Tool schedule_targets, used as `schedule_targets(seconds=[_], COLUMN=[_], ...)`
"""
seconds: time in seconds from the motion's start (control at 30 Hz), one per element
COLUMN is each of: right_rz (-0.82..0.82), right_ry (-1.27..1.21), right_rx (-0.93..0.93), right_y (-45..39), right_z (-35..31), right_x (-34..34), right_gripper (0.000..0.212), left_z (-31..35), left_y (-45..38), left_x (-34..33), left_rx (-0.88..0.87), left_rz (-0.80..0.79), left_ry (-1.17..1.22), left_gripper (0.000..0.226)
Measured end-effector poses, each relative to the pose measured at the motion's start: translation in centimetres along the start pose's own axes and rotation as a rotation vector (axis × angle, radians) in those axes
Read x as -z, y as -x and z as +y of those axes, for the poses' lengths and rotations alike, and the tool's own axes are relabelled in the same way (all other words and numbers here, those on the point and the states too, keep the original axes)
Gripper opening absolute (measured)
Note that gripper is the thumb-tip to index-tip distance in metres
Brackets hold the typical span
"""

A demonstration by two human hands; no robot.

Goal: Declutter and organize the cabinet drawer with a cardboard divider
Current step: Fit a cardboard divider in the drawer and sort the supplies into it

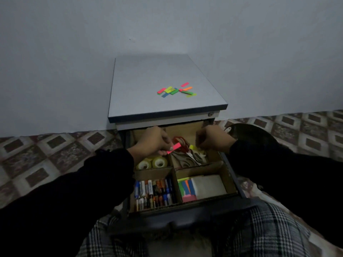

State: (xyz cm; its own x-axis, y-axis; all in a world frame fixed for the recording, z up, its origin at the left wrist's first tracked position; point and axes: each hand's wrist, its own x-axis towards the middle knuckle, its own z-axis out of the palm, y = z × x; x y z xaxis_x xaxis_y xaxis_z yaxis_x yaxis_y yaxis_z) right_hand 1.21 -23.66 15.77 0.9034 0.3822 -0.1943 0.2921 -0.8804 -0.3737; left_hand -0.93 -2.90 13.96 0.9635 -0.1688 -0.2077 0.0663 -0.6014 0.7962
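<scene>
Head view shows the left hand [155, 140] pinching a pink sticky flag [174, 147] and the right hand [213, 139] pinching a yellow sticky flag [192, 146] over the drawer's [231, 179] back-right scissors [193, 154] compartment, likely sorting strays into the cardboard divider [174, 179].

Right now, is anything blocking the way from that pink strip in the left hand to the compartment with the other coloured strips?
Nothing visible blocks it. The left hand pinches the pink strip above the scissors. The strips' compartment lies nearer the person, open on top, beyond only a low cardboard wall.
</scene>
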Motion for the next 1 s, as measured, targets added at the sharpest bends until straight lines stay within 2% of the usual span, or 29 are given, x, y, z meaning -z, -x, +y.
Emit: schedule_targets(seconds=[0.17, 0.23, 0.4, 0.57, 0.7, 0.8, 0.87, 0.97, 1.0], right_rz=[-0.055, -0.098, -0.109, -0.047, -0.031, -0.033, -0.034, -0.047, -0.052], right_ry=[0.006, -0.063, -0.26, -0.434, -0.406, -0.378, -0.348, -0.338, -0.341], right_rx=[-0.084, -0.139, -0.261, -0.357, -0.427, -0.426, -0.421, -0.403, -0.406], right_y=[2.8, 3.6, 4.2, 4.1, 3.9, 3.7, 3.6, 3.6, 3.5], right_z=[0.8, 1.2, 2.1, 2.4, 2.4, 2.4, 2.4, 2.2, 2.3], right_x=[-3.6, -5.2, -8.4, -10.8, -12.1, -12.3, -12.3, -12.2, -12.3], right_gripper=[0.011, 0.009, 0.012, 0.033, 0.033, 0.039, 0.036, 0.015, 0.018], left_z=[-2.1, -2.7, -3.6, -4.4, -4.5, -4.5, -4.5, -4.5, -4.5], left_y=[2.2, 2.9, 3.9, 4.4, 4.7, 4.8, 4.8, 4.7, 4.7], left_x=[-2.1, -2.6, -3.8, -4.5, -4.8, -4.8, -4.8, -4.7, -4.7], left_rx=[0.032, 0.069, 0.152, 0.15, 0.143, 0.146, 0.146, 0.143, 0.143], left_rz=[-0.017, -0.029, -0.046, -0.077, -0.068, -0.062, -0.068, -0.076, -0.075], left_ry=[-0.004, -0.001, 0.035, 0.021, 0.042, 0.053, 0.044, 0.043, 0.048], left_gripper=[0.006, 0.001, 0.012, 0.009, 0.002, 0.006, 0.006, 0.008, 0.009])
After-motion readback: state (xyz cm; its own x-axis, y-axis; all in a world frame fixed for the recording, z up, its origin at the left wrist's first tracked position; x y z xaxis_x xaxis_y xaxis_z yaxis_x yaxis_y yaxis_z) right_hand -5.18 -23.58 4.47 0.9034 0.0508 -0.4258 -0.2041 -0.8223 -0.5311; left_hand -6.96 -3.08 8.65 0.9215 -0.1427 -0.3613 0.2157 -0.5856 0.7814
